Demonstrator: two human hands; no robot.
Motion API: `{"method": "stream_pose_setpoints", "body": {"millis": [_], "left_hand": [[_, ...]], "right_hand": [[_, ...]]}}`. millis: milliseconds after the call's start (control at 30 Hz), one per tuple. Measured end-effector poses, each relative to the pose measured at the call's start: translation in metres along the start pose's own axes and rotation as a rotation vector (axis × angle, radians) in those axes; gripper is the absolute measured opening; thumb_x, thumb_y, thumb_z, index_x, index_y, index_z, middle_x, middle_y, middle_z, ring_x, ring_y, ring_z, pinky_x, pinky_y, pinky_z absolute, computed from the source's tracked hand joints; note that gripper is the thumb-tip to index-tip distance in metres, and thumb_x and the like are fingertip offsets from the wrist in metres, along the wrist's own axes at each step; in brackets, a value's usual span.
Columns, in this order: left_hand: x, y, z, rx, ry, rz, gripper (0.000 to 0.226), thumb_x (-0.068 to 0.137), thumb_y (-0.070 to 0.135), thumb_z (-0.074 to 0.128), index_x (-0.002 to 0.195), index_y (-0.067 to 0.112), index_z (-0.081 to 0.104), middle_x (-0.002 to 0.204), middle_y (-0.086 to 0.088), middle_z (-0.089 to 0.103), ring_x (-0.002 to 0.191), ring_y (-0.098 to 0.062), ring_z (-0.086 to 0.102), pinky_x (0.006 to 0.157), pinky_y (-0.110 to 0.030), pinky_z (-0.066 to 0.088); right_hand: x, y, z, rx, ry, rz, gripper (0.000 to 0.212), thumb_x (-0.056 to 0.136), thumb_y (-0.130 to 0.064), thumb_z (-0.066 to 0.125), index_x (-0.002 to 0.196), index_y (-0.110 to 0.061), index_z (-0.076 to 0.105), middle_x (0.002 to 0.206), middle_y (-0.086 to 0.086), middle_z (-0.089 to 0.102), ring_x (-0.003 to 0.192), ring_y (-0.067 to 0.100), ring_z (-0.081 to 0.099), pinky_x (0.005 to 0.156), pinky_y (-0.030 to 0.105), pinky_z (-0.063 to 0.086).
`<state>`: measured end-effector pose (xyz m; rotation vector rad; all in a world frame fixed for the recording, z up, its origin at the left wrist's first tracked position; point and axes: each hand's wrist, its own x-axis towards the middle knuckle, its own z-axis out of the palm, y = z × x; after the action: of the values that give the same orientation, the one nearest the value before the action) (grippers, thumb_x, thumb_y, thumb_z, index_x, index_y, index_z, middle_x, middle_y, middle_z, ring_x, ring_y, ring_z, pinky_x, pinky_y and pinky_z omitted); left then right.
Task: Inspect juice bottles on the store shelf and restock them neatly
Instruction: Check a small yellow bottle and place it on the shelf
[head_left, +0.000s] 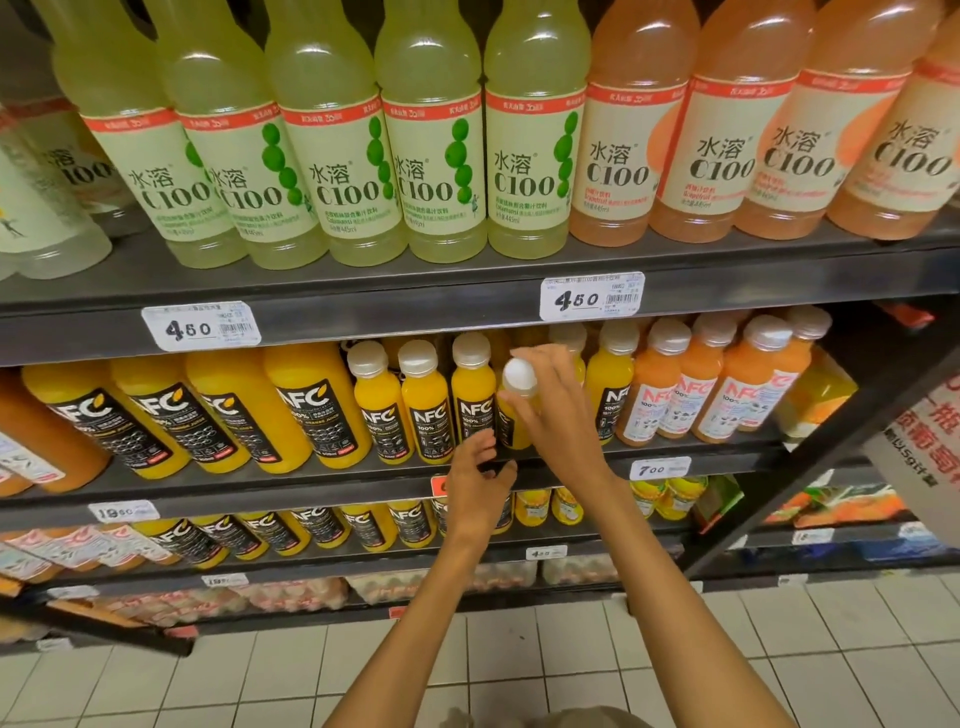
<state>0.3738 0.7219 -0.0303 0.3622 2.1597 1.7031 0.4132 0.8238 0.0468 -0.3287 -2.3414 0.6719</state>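
Observation:
A small orange NFC juice bottle (514, 415) with a white cap is tilted toward me at the front of the middle shelf (311, 480). My right hand (556, 410) is wrapped around its neck and shoulder from the right. My left hand (475, 478) hovers just below and left of the bottle's base, fingers apart, holding nothing. Several matching small NFC bottles (423, 410) stand upright to the left, and one (615, 389) stands to the right.
Large NFC orange bottles (218, 410) lean at the left of the same shelf; paler orange NFC bottles (717, 384) stand at the right. Green and pink C100 bottles (441, 135) fill the shelf above. Lower shelves hold more juice. A white tiled floor (519, 675) lies below.

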Motion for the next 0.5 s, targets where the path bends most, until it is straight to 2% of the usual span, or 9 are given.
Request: {"method": "stream_pose_setpoints", "body": {"millis": [67,133,167,267,333,400,500], "left_hand": [[-0.003,-0.001,-0.002,-0.011,-0.056,0.024,0.059,0.082,0.003,0.069,0.134,0.012,0.043,0.131,-0.002,0.048,0.119,-0.012,0.047,0.097,-0.026,0.045],[-0.008,-0.001,-0.004,-0.003,-0.103,0.049,0.065,0.080,0.010,0.072,0.136,0.013,0.040,0.136,-0.002,0.043,0.125,-0.013,0.042,0.104,-0.036,0.042],[-0.010,-0.001,-0.006,0.007,-0.122,0.063,0.067,0.079,0.014,0.074,0.137,0.014,0.040,0.137,0.000,0.042,0.126,-0.012,0.041,0.103,-0.033,0.043],[-0.020,0.007,-0.018,-0.047,-0.296,0.076,0.066,0.075,0.029,0.076,0.132,0.026,0.044,0.131,0.011,0.050,0.121,-0.003,0.046,0.088,-0.010,0.046],[-0.033,0.022,-0.028,-0.066,-0.457,0.035,0.055,0.067,0.047,0.074,0.117,0.041,0.053,0.119,0.020,0.061,0.115,-0.001,0.055,0.081,-0.008,0.047],[-0.045,0.036,-0.035,-0.088,-0.542,-0.019,0.047,0.061,0.057,0.071,0.104,0.043,0.059,0.109,0.019,0.068,0.109,-0.004,0.060,0.085,-0.017,0.048],[-0.062,0.055,-0.037,-0.248,-0.647,-0.120,0.055,0.057,0.059,0.076,0.104,0.034,0.063,0.104,0.008,0.072,0.101,-0.014,0.067,0.094,-0.036,0.049]], "right_hand": [[-0.007,-0.004,-0.007,0.151,0.015,0.031,0.034,0.086,-0.008,0.067,0.118,-0.003,0.058,0.118,0.013,0.051,0.105,0.017,0.050,0.082,0.011,0.036],[-0.011,-0.008,-0.016,0.263,0.093,0.063,0.030,0.086,-0.006,0.067,0.115,-0.004,0.061,0.117,0.009,0.052,0.106,0.017,0.053,0.086,0.016,0.040],[-0.012,-0.010,-0.022,0.345,0.129,0.098,0.030,0.085,-0.006,0.068,0.114,-0.006,0.061,0.116,0.007,0.054,0.107,0.017,0.054,0.088,0.018,0.042],[-0.013,-0.018,-0.042,0.708,0.152,0.294,0.030,0.086,-0.007,0.068,0.114,-0.013,0.061,0.110,0.000,0.066,0.103,0.015,0.063,0.086,0.025,0.051],[-0.014,-0.021,-0.052,0.891,0.154,0.374,0.029,0.086,-0.010,0.068,0.114,-0.015,0.063,0.101,-0.009,0.072,0.097,0.008,0.067,0.079,0.021,0.053],[-0.016,-0.021,-0.055,1.042,0.156,0.420,0.032,0.085,-0.021,0.068,0.116,-0.018,0.062,0.108,-0.007,0.072,0.101,0.012,0.067,0.082,0.026,0.055],[-0.017,-0.020,-0.053,1.385,0.131,0.506,0.043,0.086,-0.029,0.060,0.126,-0.014,0.054,0.116,0.003,0.069,0.097,0.017,0.068,0.080,0.031,0.057]]}}
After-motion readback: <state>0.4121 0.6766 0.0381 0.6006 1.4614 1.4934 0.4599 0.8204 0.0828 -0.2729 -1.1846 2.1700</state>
